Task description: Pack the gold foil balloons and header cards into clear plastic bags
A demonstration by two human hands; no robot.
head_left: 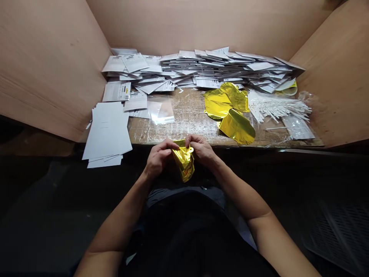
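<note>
Between my two hands, just off the table's front edge, hangs a crumpled gold foil balloon (pixel 185 165), uninflated. My left hand (pixel 158 157) pinches its upper left side with thumb and forefinger. At the upper right, near a small pale tab, the fingers of my right hand (pixel 200 148) are closed on the same foil. More flat gold foil balloons (pixel 227 102) lie overlapping on the table, beyond my right hand. To the right of them is a bundle of thin white straws (pixel 284 107) on clear plastic.
Many flat white packets (pixel 207 67) are heaped along the back panel (pixel 207 23). White cards (pixel 108 127) stack at the left, overhanging the front edge of the wooden table (pixel 187 115). A clear plastic bag (pixel 161 109) lies near them. Side panels (pixel 340 77) enclose the table.
</note>
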